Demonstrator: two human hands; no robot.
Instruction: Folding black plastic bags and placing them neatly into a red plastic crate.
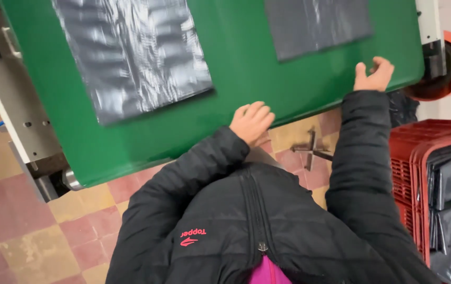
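right hand (374, 75) below black bag (317, 23), green belt (241, 63)

Both my arms, in black padded sleeves, reach forward. My left hand (251, 122) lies palm down, fingers together and slightly curled; my right hand (374, 75) extends farther, fingers loosely bent, gripping nothing.

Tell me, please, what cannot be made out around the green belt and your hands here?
- Head view: far bag is cut off by the top edge.
- Left hand: fingertips curl over the belt edge, so its grip is hidden.
- Crate: contents cut off at the right edge.
- Near bag: blurred by glare.
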